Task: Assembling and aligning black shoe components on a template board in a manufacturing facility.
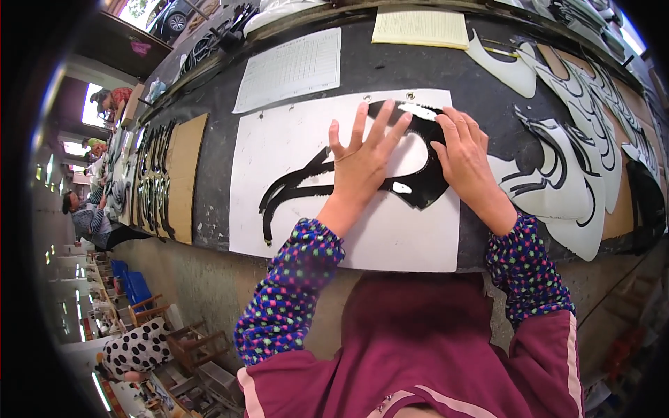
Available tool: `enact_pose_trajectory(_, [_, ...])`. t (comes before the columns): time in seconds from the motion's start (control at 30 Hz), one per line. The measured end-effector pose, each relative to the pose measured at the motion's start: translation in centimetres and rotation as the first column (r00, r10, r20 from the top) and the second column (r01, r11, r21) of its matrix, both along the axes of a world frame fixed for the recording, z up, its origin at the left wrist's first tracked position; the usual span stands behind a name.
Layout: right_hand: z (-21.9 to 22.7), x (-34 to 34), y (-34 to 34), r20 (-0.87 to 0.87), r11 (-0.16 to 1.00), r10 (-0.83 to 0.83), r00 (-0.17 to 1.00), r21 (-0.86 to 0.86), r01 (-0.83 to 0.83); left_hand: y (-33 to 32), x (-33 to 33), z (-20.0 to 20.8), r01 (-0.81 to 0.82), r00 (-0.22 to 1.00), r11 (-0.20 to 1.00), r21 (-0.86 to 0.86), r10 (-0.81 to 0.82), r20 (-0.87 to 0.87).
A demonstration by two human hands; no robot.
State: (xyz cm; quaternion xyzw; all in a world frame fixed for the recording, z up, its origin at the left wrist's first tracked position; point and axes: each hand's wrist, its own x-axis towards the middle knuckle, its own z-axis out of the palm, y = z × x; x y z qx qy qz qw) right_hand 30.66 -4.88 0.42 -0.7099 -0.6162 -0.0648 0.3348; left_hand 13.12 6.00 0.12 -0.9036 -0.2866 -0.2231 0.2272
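A curved black flat piece [433, 182] with a notched edge and small white patches lies on a white board [397, 240]. Two narrow black arms of it run out to the left. My left hand [362, 164] rests over its middle with the fingers spread, covering part of it. At its right edge lies my right hand [468, 157], thumb apart from the other fingers and fingertips touching the piece. Neither hand is closed round anything.
A printed sheet [289, 70] and a yellowish pad [420, 29] lie beyond the board. On the right are several white curved pieces [578, 233] with black strips. Cardboard [189, 171] with black strips lies at left. Other people [90, 216] sit farther left.
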Motion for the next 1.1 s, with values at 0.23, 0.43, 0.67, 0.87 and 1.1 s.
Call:
enact_pose_trajectory(0.23, [-0.8,1.7,0.3,0.062,0.964,-0.04,0.997,-0.259,0.055,0.0,0.1,-0.6,-0.031,0.999,0.999,0.03,0.031,0.024])
enact_pose_trajectory(0.43, [1.0,2.3,0.7,0.066,0.966,-0.026,0.997,-0.255,0.042,-0.5,0.5,-0.7,-0.156,0.983,0.984,-0.081,0.163,0.085])
enact_pose_trajectory(0.67, [1.2,1.8,1.3,0.075,0.929,-0.043,0.996,-0.364,0.067,1.7,-1.3,0.2,-0.048,0.996,0.997,0.053,0.044,0.077])
enact_pose_trajectory(0.87, [1.5,1.8,1.6,0.095,0.902,-0.06,0.994,-0.421,0.094,1.1,-1.3,2.0,0.016,0.973,0.982,-0.191,0.029,0.228])
enact_pose_trajectory(1.1, [2.0,1.4,1.5,0.107,0.885,-0.063,0.992,-0.454,0.105,1.2,0.0,-1.4,-0.116,0.979,0.992,-0.041,0.122,0.161])
